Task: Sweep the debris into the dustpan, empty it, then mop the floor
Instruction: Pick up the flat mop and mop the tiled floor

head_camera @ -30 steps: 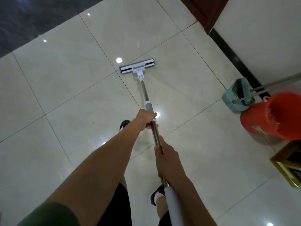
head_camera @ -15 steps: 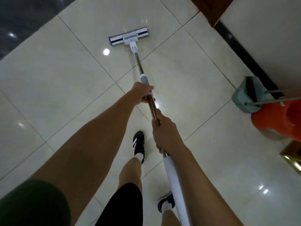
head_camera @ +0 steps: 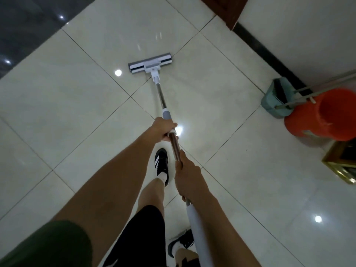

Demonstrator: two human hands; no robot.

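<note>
Stood on glossy pale square-tiled floor [head_camera: 240, 170], seen from above. Gripped a long flat mop with metal pole [head_camera: 161, 95] in both hands: left hand [head_camera: 163, 131] wrapped round the pole just below its grey collar, fingers curled under and mostly hidden behind the knuckles; right hand [head_camera: 187, 176] clenched lower on the same pole, thumb laid along the top, fingertips hidden beneath. Rested the grey-and-white rectangular mop head [head_camera: 149, 64] flat on the tiles at about 12 o'clock from the hands, straddling a grout line. Ran the white foam-like upper sleeve of the pole [head_camera: 198, 234] down under the right forearm and out of frame at 6 o'clock, its end cut off.

Parked at 3 o'clock, against the dark skirting: a teal plastic dustpan [head_camera: 273, 101] with a dark-bristled broom tucked in it, thin metal handles running off the right edge, tops unseen. Stood touching it on the near side, a bright orange plastic bucket [head_camera: 327, 114], partly cropped, contents impossible to make out. Showed at 4 o'clock a gold-framed object [head_camera: 339, 166], only a corner visible, nature unclear.

Planted one black-and-white striped sneaker [head_camera: 161, 162] between the forearms; half hid the other shoe [head_camera: 181, 245] behind the pole sleeve at 6 o'clock.
</note>
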